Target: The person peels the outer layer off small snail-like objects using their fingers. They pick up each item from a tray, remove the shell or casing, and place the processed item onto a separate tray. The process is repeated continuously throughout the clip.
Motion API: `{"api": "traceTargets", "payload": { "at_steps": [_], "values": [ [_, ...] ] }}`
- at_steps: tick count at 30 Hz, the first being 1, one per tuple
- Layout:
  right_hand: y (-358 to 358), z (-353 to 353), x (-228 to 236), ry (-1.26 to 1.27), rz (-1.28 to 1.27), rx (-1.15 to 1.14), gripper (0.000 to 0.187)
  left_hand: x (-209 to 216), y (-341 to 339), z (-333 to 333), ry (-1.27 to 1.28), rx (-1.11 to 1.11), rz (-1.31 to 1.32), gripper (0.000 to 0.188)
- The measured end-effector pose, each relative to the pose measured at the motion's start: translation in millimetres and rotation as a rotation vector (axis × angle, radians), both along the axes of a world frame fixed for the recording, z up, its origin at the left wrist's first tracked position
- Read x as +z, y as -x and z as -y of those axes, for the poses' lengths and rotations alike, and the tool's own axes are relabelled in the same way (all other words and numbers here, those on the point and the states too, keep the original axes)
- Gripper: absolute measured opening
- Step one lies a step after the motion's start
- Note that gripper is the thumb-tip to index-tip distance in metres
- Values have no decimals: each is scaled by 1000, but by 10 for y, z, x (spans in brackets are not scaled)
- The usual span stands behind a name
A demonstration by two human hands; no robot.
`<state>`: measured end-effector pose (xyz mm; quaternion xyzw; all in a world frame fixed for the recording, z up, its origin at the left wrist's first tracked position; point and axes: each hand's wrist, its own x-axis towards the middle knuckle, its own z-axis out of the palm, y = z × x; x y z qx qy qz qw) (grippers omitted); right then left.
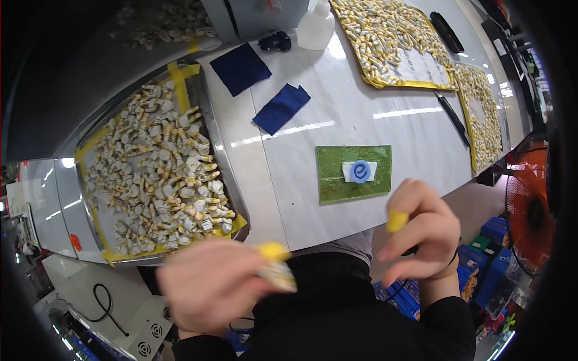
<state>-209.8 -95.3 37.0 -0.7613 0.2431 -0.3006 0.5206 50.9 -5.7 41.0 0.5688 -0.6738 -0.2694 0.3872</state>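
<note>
My left hand (pixel 208 283) is blurred near the table's front edge, a yellow finger cot on one fingertip, and it grips a small white-and-yellow part (pixel 278 274). My right hand (pixel 418 231) hovers to the right with a yellow finger cot (pixel 396 221) on one finger; its fingers are curled and I cannot see anything in them. Ahead of the hands lies a green mat (pixel 337 180) with a white piece bearing a blue round mark (pixel 360 171) on it.
A metal tray (pixel 226 174) on the left holds several white-and-yellow parts. Two dark blue cloths (pixel 280 107) (pixel 241 67) and a white bottle (pixel 316 27) lie farther back. Yellow-edged trays of parts (pixel 385 36) (pixel 484 114) sit at the right, with an orange fan (pixel 530 210) beyond the table.
</note>
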Motion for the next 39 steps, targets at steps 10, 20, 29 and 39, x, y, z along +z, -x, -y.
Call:
{"api": "traceTargets", "payload": {
  "at_steps": [10, 20, 29, 39],
  "values": [
    [214, -58, -73, 27, -79, -193, 18, 347, -1445, 1188, -163, 212, 570, 35],
    [499, -157, 76, 195, -193, -359, 18, -603, -2721, 2347, -51, 215, 685, 35],
    [928, 474, 295, 662, -489, -637, 6, 185, -1351, 1047, 2, 420, 122, 31],
    [1206, 2129, -245, 724, -948, -479, 16, 322, -41, -138, -187, -115, -419, 32]
  ]
}}
